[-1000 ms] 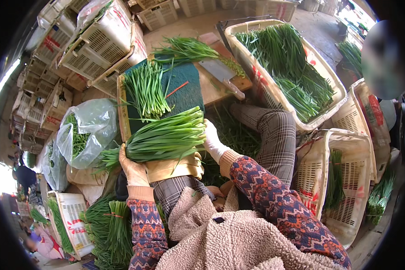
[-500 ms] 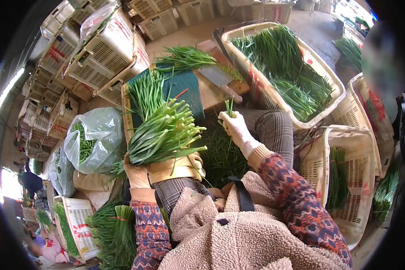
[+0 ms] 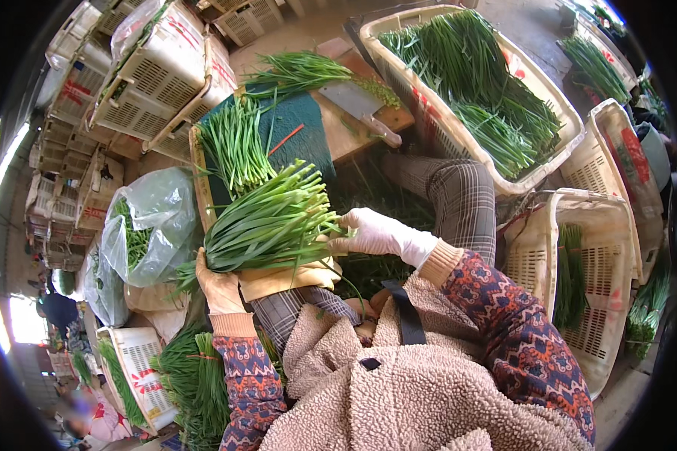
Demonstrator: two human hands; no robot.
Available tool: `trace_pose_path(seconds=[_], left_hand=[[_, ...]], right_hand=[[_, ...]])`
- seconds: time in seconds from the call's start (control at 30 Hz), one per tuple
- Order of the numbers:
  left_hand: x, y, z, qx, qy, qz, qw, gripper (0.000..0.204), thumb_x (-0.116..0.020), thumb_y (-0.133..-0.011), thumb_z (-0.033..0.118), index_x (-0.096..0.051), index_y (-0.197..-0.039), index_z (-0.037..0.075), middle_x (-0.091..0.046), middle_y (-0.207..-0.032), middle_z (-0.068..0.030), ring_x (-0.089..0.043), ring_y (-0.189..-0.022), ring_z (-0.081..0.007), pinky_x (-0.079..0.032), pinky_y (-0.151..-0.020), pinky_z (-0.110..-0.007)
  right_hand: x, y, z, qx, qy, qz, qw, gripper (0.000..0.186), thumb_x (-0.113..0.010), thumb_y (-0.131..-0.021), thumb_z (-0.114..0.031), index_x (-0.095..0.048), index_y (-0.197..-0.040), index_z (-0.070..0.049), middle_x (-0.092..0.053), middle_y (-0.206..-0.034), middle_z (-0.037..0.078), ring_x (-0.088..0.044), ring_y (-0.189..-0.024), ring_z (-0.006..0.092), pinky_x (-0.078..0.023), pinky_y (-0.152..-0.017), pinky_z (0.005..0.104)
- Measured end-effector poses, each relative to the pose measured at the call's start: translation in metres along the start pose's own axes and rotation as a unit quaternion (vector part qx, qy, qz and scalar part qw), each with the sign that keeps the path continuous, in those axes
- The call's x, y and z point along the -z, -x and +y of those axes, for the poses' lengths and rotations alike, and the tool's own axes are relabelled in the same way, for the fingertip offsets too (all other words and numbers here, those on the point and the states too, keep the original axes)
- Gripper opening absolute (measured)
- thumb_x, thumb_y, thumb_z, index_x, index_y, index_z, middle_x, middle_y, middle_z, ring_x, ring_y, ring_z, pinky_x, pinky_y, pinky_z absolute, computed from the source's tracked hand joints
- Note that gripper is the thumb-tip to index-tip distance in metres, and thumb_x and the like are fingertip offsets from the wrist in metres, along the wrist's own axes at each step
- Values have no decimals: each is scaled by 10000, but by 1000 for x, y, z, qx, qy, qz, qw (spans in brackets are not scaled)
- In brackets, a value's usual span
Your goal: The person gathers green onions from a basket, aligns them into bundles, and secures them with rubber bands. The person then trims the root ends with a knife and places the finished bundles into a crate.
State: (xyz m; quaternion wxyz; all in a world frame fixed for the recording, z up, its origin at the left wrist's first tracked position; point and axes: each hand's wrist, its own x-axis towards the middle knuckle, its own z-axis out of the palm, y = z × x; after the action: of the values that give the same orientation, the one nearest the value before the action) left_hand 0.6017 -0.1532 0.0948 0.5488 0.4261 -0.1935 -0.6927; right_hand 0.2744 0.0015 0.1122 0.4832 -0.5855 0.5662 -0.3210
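Note:
A thick bunch of garlic chives (image 3: 267, 225) rests across my lap over a folded yellow cloth (image 3: 289, 276). My gloved left hand (image 3: 220, 284) is wrapped round its leafy end from below. At the pale stem ends, my gloved right hand (image 3: 372, 231) pinches at the bunch with its fingertips; some of its fingers hide what lies between them. Just beyond, another bundle of chives (image 3: 237, 143) lies on a dark green mat (image 3: 308, 135), with a red strip (image 3: 286, 140) beside it. A cleaver (image 3: 351, 104) lies flat on the wooden board behind, near more loose chives (image 3: 301, 71).
A large crate (image 3: 572, 146) of chives stands at the far right, with another crate (image 3: 534, 263) nearer. Clear plastic bags (image 3: 169, 218) of greens sit at my left. Tied bundles (image 3: 203, 391) lie at lower left. Stacked crates (image 3: 154, 90) rise behind; another person (image 3: 105, 417) is at far lower left.
My right hand has moved left and nearer, from above the dark gap to the bunch's stem ends. The few stalks upright in it no longer show. The bunch stays in my left hand.

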Motion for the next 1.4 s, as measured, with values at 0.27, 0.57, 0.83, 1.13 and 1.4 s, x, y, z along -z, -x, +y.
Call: trace_pose_path(seconds=[0.27, 0.57, 0.83, 1.13, 1.4], left_hand=[[15, -4, 12, 76, 77, -22, 994, 368, -500, -863, 274, -622, -1130, 53, -624, -1171, -149, -569, -1108, -341, -413, -982, -542], [0, 1, 7, 52, 40, 23, 998, 387, -513, -890, 347, -609, -1151, 78, -615, -1193, -108, -562, -1108, -317, -430, -956, -538], [-16, 23, 2, 20, -3, 43, 999, 413, -493, -905, 380, -590, -1171, 79, -617, -1172, -112, -567, -1084, -306, -443, -937, -512], [-26, 12, 3, 19, -13, 82, 996, 438, -510, -891, 409, -595, -1150, 66, -631, -1150, -113, -580, -1065, -305, -436, -937, -505], [4, 6, 10, 17, 41, 24, 999, 430, -442, -918, 357, -582, -1175, 43, -602, -1202, -145, -556, -1114, -330, -436, -960, -507]], right_hand=[[8, -17, 44, 35, -221, -13, 975, 449, -688, -823, -332, -629, -1106, 12, -663, -1024, 67, -584, -905, 116, -460, -814, 293], [-52, -74, -11, 78, -385, 39, 919, 453, -713, -730, -131, -591, -1158, -44, -646, -1074, 76, -589, -978, 165, -483, -850, 309], [-54, -51, 24, 226, -70, 111, 965, 274, -486, -848, -176, -579, -1063, -34, -622, -981, 206, -586, -908, 394, -489, -817, 411], [-67, -56, 50, 142, 55, 274, 949, 218, -474, -859, -215, -591, -876, -31, -633, -750, 169, -612, -718, 382, -497, -649, 462], [30, -28, 89, -4, 297, 330, 896, 169, -526, -826, -189, -589, -884, -43, -639, -693, 190, -637, -646, 365, -512, -602, 456]])
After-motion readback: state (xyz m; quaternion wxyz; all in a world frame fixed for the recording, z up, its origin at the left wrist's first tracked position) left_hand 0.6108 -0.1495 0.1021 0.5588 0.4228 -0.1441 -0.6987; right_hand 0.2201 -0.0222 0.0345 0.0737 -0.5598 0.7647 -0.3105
